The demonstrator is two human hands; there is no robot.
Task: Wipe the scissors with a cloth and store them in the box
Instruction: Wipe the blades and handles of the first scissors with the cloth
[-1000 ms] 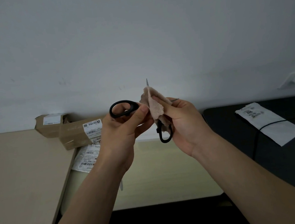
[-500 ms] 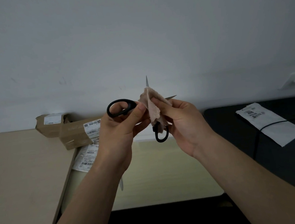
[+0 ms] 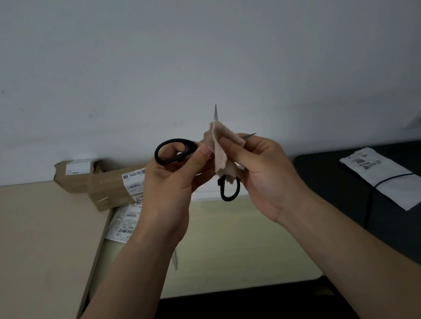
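**Wiping open scissors, both hands raised**

Gripping happens at the middle of the view, where the scissors [image 3: 190, 148] are held up in the air with their blades spread. One tip points to 12 o'clock and the other pokes out toward 3 o'clock. One black handle loop lies out at 9 o'clock from the pivot, and the other hangs down at 6 o'clock.

A beige cloth [image 3: 219, 149] is draped over the pivot and the inner part of the blades, hiding them. Only the two tips show past it.

The left hand [image 3: 173, 188] grasps the 9 o'clock loop. Its fingers curl behind the loop and its thumb is laid forward, with the tip against the scissors just beside the cloth's edge. The right hand [image 3: 264, 175] pinches the cloth between thumb and curled fingers, closing the fabric round the blade that points to 3 o'clock. The lower loop hangs free just beside its palm.

Below the hands lies a pale table [image 3: 237, 246]. At 9 o'clock from the hands, two cardboard boxes [image 3: 110, 191] with printed labels sit against the wall, and labelled packets [image 3: 126, 222] lie just in front of them. At 3 o'clock, well apart, a dark surface [image 3: 336, 212] carries a white labelled bag [image 3: 395, 184] with a black cable [image 3: 374, 185] running across it.
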